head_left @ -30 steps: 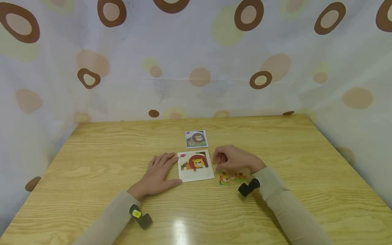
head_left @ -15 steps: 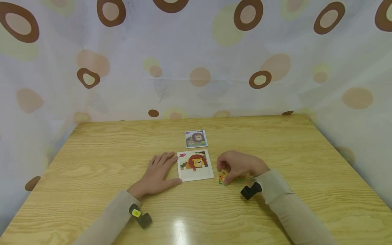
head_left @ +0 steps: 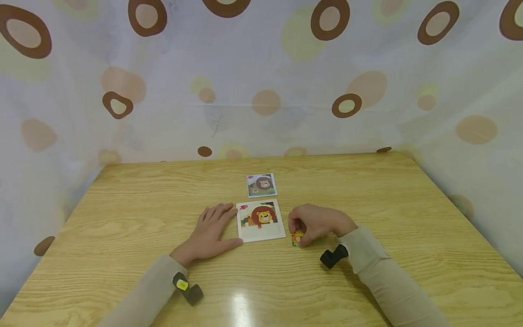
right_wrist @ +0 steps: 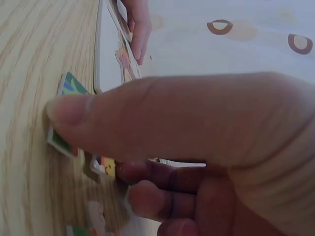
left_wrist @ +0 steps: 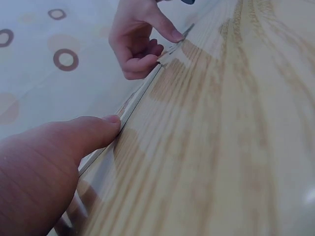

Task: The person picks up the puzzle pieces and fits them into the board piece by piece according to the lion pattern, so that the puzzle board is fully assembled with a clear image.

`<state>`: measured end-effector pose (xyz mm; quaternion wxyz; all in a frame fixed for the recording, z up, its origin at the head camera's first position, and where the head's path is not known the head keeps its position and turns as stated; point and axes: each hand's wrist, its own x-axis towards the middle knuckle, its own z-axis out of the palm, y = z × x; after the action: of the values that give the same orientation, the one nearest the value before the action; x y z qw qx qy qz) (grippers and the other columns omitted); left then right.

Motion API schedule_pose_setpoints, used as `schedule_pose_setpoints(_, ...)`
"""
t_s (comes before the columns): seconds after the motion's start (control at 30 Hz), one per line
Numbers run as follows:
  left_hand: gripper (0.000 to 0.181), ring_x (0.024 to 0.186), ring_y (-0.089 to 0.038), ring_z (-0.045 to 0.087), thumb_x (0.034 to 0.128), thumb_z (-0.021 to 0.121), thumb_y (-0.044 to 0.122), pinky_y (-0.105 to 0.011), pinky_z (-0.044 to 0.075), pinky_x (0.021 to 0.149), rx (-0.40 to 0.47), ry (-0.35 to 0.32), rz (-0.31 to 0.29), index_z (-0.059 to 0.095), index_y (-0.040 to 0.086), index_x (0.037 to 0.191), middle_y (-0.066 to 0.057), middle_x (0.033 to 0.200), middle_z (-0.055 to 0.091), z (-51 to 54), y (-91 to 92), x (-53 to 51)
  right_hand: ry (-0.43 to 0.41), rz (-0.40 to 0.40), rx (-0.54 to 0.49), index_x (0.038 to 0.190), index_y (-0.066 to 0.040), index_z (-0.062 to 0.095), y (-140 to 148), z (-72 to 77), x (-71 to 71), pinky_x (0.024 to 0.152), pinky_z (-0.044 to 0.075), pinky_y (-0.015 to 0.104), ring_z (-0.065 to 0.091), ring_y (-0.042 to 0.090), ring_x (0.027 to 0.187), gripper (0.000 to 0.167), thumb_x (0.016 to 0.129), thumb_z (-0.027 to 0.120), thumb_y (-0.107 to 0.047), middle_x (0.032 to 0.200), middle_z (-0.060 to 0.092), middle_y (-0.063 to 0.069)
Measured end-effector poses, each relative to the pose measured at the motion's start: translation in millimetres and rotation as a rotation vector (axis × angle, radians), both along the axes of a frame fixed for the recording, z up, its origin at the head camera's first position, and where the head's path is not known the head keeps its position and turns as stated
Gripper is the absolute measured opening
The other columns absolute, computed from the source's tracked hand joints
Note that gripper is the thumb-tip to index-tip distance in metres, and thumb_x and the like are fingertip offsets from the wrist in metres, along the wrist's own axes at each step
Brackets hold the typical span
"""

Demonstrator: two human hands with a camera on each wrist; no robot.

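A white-framed puzzle board lies on the table, its upper part filled with a lion picture and its lower strip bare white. My left hand lies flat with spread fingers, thumb and fingertips touching the board's left edge. The left wrist view shows that thumb against the rim. To the right of the board, my right hand pinches a colourful puzzle piece close to the tabletop. In the right wrist view the thumb covers much of this green-edged piece; the other fingers are curled.
A small printed lion card lies just behind the board. Further loose puzzle pieces sit on the wooden table under my right hand, mostly hidden in the head view. A patterned curtain hangs along the back and sides.
My right hand has moved slightly back from the board's right edge and come down over the loose pieces, its thumb now on one of them. The left hand and board stay put.
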<state>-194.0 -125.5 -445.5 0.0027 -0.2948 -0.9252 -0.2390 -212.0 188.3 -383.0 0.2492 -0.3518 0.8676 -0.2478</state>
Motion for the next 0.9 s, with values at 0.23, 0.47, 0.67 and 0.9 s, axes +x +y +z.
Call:
schedule_pose_setpoints(0.23, 0.08, 0.144, -0.037, 0.022, 0.084, 0.063, 0.054, -0.061, 0.01, 0.115, 0.001, 0.001, -0.002, 0.039, 0.011, 0.147, -0.012, 0.154, 0.032, -0.1, 0.0, -0.1, 0.014, 0.029, -0.079, 0.082, -0.008, 0.058, 2.6, -2.5, -3.3, 0.058, 0.037, 0.019, 0.042, 0.007, 0.064, 0.024, 0.069, 0.076, 0.001, 0.074, 0.05, -0.003)
schedule_pose_setpoints(0.47, 0.08, 0.144, -0.037, 0.023, 0.084, 0.064, 0.054, -0.061, 0.01, 0.115, 0.004, 0.005, -0.005, 0.04, 0.01, 0.146, -0.012, 0.154, 0.033, -0.5, -0.1, -0.4, 0.078, -0.012, -0.143, 0.089, -0.011, 0.063, 5.5, -7.7, -8.7, 0.061, 0.041, 0.021, 0.046, 0.007, 0.066, 0.005, 0.089, 0.067, -0.008, 0.079, 0.057, -0.005)
schedule_pose_setpoints(0.67, 0.08, 0.144, -0.037, 0.022, 0.084, 0.064, 0.053, -0.061, 0.01, 0.115, 0.006, -0.004, -0.005, 0.04, 0.009, 0.146, -0.012, 0.154, 0.032, 0.1, 0.2, 0.8, 0.164, -0.063, -0.166, 0.094, -0.01, 0.062, 2.5, -12.4, -12.0, 0.058, 0.038, 0.02, 0.042, 0.004, 0.058, 0.005, 0.096, 0.059, -0.013, 0.075, 0.053, -0.005)
schedule_pose_setpoints(0.9, 0.08, 0.144, -0.037, 0.022, 0.0839, 0.063, 0.054, -0.061, 0.01, 0.115, 0.004, -0.011, 0.0, 0.04, 0.01, 0.147, -0.012, 0.154, 0.032, 0.9, 0.0, 1.2, 0.19, -0.102, -0.192, 0.088, -0.013, 0.061, -10.2, -14.5, -15.0, 0.056, 0.033, 0.02, 0.039, 0.005, 0.057, 0.008, 0.093, 0.064, -0.019, 0.067, 0.044, -0.007)
